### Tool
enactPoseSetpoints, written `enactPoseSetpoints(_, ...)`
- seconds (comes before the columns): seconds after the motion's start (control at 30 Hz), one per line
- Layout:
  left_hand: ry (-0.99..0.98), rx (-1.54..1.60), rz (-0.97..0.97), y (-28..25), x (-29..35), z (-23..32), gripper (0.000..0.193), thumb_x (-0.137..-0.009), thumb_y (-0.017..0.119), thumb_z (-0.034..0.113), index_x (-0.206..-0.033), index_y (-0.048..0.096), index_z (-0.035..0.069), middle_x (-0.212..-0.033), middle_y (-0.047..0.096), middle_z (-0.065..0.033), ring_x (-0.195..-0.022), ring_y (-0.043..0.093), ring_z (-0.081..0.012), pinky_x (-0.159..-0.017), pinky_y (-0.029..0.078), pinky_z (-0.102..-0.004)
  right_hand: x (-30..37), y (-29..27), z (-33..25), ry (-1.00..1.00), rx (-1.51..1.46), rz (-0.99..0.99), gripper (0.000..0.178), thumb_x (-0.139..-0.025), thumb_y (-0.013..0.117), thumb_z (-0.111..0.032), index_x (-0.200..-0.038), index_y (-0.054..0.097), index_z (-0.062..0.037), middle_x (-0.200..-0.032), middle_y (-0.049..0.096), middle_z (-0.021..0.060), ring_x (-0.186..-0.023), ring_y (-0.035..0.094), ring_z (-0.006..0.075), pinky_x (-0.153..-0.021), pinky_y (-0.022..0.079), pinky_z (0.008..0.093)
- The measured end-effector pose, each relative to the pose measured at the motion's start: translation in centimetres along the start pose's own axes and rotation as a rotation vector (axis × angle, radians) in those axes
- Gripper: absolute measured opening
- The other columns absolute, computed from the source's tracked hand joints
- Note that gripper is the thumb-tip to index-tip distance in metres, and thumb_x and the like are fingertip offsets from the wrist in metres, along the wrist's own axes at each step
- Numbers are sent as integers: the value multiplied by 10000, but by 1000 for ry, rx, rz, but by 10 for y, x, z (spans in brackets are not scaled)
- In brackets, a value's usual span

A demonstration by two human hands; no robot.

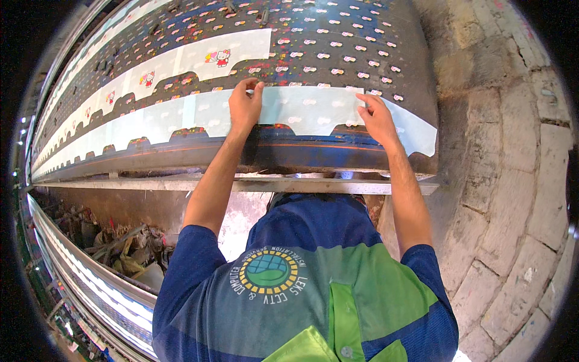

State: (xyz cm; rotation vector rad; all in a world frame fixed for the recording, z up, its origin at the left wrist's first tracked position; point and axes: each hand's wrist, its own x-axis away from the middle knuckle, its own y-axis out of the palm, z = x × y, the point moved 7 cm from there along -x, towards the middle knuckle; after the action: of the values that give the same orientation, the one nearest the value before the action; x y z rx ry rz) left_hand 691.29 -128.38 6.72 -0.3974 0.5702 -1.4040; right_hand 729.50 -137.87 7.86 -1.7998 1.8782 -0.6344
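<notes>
A pale blue, thin fabric piece (313,104) with a notched lower edge lies along the near side of a long dark printing table (338,143). Small printed motifs show faintly through it. My left hand (245,108) is at its upper left corner, thumb and fingers curled together on the edge. At the upper right corner my right hand (379,120) grips the edge between thumb and fingers. Under and right of that hand, another pale blue piece (415,130) reaches the table's end. More pale blue pieces (208,111) continue in a row to the left.
Beyond this row lie white pieces (247,48) with cartoon cat prints. Small dark blocks (265,17) sit farther back. A wooden rail (289,184) runs along the table's near side. Brick paving (500,181) is at right; a heap of scraps (136,250) lies lower left, beside another long table (90,283).
</notes>
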Motion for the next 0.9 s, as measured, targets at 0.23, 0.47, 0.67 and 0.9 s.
enactPoseSetpoints(0.23,466,-770,-65,42,49,44,802,-1106,576,538,-1685,407,9,-1796,261,-275,-1680,178,-484,-1317,150,-715,41,-75,32,57,-14,60,355,-1056,736,-160,-1406,737,-105,-1387,666,79,-987,661,185,-881,552,336)
enactPoseSetpoints(0.47,433,-664,-402,198,122,151,953,-1104,424,695,-1744,285,3,-1842,127,-269,-1716,55,-456,-1334,42,-707,100,-172,119,214,-120,151,289,-1070,734,-181,-1343,767,-90,-1273,728,17,-953,637,122,-835,521,303)
enactPoseSetpoints(0.67,341,-454,-149,247,85,180,490,-1024,759,339,-1402,684,36,-1738,344,-293,-1654,175,-563,-1316,176,-726,109,-215,128,72,-217,121,244,-1045,723,-99,-1282,774,-68,-1190,744,59,-914,646,161,-809,533,295)
enactPoseSetpoints(0.9,358,-105,-76,246,83,232,101,-1010,778,88,-1073,728,25,-1227,752,-208,-1113,729,-366,-976,587,-485,98,-213,123,-187,-108,-50,240,-998,672,36,-1161,815,-66,-1366,720,93,-1267,662,281,-1041,555,384)
